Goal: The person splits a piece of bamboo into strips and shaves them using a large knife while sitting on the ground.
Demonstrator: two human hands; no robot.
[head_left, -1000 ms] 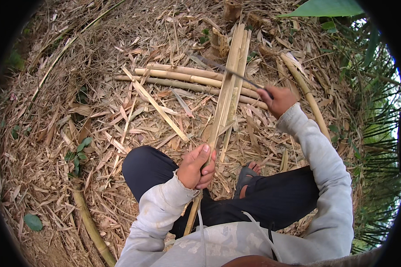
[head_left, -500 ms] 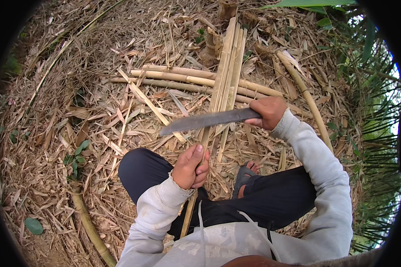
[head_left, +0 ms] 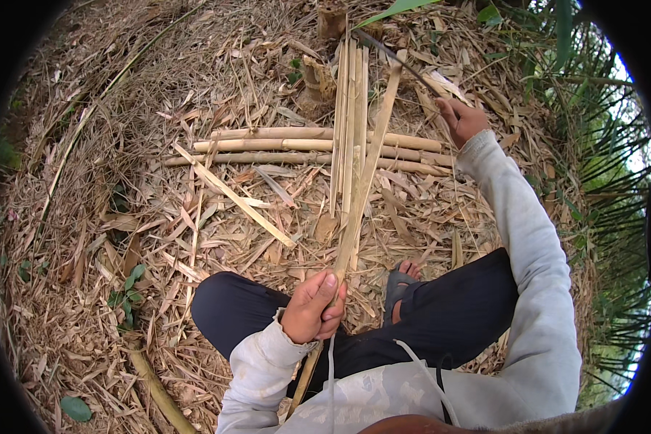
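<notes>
My left hand (head_left: 315,307) is closed around a long split bamboo strip (head_left: 375,155). The strip runs from my lap out over the ground, its far end angled to the right. Out at the far right, my right hand (head_left: 463,121) grips a machete (head_left: 411,69), whose blade shows as a thin dark line. That blade points to the far left, by the strip's far end; whether they touch I cannot tell. A bundle of bamboo strips (head_left: 351,108) lies just left of the held one, across several bamboo poles (head_left: 267,145).
Cut stumps (head_left: 318,79) stand at the far middle. A loose strip (head_left: 239,199) lies slantwise at left, and a thick pole (head_left: 155,387) at lower left. My sandalled foot (head_left: 398,286) is close to the held strip. Dry leaves and shavings cover the ground; green foliage (head_left: 622,239) borders the right.
My right hand has moved far and to the right, carrying the machete from across the strip out to its far end. My left hand has come slightly nearer, still gripping the strip.
</notes>
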